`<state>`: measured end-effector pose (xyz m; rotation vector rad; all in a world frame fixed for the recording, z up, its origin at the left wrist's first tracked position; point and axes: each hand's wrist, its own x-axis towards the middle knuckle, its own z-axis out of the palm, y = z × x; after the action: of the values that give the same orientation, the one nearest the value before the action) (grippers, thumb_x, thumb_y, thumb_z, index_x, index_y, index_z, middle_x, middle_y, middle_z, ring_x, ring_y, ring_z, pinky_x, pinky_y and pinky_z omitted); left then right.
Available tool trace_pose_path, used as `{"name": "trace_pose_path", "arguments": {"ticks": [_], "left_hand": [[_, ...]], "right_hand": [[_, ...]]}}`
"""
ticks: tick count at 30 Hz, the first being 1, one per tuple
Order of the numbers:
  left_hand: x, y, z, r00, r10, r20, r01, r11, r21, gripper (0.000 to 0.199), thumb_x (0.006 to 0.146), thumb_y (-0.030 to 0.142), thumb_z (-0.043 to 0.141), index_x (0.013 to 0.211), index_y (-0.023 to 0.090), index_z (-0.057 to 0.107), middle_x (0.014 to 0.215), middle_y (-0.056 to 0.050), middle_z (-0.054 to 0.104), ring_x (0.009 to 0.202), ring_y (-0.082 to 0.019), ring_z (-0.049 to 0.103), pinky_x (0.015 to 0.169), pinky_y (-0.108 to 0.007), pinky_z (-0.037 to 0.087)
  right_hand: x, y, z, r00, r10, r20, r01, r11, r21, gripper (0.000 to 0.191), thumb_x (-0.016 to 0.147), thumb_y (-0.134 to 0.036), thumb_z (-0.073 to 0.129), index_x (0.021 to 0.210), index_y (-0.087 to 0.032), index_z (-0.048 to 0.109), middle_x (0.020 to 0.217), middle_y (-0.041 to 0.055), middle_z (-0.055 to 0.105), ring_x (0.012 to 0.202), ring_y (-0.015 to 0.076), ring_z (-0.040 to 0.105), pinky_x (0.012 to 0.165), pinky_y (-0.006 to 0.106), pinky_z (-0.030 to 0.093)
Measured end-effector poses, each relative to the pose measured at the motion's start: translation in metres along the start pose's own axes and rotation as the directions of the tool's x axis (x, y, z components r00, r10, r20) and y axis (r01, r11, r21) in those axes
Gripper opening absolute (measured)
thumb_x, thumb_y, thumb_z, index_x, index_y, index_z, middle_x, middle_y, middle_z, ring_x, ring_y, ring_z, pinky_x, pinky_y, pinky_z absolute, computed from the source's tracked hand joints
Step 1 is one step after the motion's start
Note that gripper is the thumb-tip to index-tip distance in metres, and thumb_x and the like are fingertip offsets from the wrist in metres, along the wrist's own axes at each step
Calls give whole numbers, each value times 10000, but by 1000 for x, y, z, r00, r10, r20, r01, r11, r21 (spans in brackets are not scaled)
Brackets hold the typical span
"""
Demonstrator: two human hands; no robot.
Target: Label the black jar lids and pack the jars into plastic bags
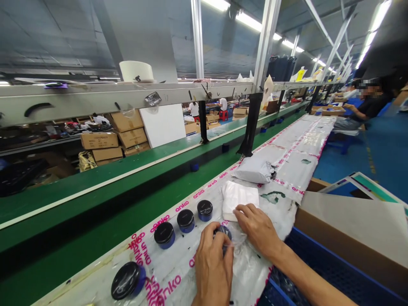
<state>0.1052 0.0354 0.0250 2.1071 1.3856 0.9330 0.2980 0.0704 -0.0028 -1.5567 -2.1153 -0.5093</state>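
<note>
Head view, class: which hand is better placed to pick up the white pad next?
Right, probably. The right hand has its fingers at the pad's near edge. The white pad lies just beyond them, while the left hand is occupied, closed around a dark-lidded jar.

Fluorescent lights [248,20] are running along the far ceiling [54,38] above metal posts [197,38], a green workbench [95,191] is stretching away on the left, cardboard boxes [127,127] are stacking up beyond it, and a blue floor [382,161] is spreading right.
</note>
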Motion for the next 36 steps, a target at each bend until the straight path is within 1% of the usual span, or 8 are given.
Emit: {"name": "trace_pose_path", "arguments": {"ticks": [3,9,16,22,26,30,33,36], "left_hand": [[-1,2,-2,999,17,45,-17,1000,2,199,796,64,543,840,254,582,1298,-38,588,1191,-247,592,936,-404,522],[-3,7,1,996,-38,77,36,999,29,221,768,40,519,851,243,552,1405,-64,537,1161,-263,619,915,-432,526],[10,17,12,997,29,75,-35,996,81,302,732,-33,495,874,221,579,1322,-73,581,1212,-284,581,955,-489,530],[3,17,22,993,115,2,-115,992,45,386,764,80,642,1121,224,614,1454,-116,492,1378,-340,428,1143,-591,357],[3,26,6,982,42,-185,-70,986,-150,442,815,283,701,1239,249,580,1445,-109,495,1362,-324,430,1139,-551,353],[16,39,-31,982,-160,-104,87,859,-504,371,813,332,716,1155,236,611,1182,-64,644,1057,-222,595,940,-377,485],[17,37,-61,965,-261,15,193,672,-715,334,714,301,804,988,192,647,883,-16,675,778,-152,590,705,-261,479],[2,22,-83,965,-259,42,190,580,-792,267,682,266,825,863,166,656,754,1,668,697,-122,588,661,-225,455]], "right_hand": [[0,-2,3,991,131,-14,-126,973,196,232,953,-134,473,998,-184,695,1040,109,714,939,254,616,805,367,483],[9,7,-1,850,499,169,-501,666,553,197,855,-362,589,852,-211,716,860,55,731,803,245,649,755,362,473],[24,19,-15,802,538,261,-546,481,686,401,850,-550,609,858,-173,744,775,42,717,703,199,606,645,306,450],[33,11,-34,709,585,394,-541,92,836,389,732,-528,750,852,-158,733,751,32,657,670,165,561,594,283,461],[42,-7,-55,694,547,468,-439,-194,877,358,647,-433,869,836,-175,710,777,3,644,641,126,550,589,252,467],[50,-41,-76,752,358,553,-423,-381,822,334,643,-365,903,762,-179,653,690,-28,608,610,102,530,576,217,444],[52,-67,-83,786,132,604,-502,-433,748,329,692,-372,883,757,-176,627,710,-16,620,659,112,568,603,212,455],[51,-89,-81,777,-47,628,-588,-412,696,334,742,-415,846,785,-178,614,673,-27,597,565,87,519,511,192,408]]}}
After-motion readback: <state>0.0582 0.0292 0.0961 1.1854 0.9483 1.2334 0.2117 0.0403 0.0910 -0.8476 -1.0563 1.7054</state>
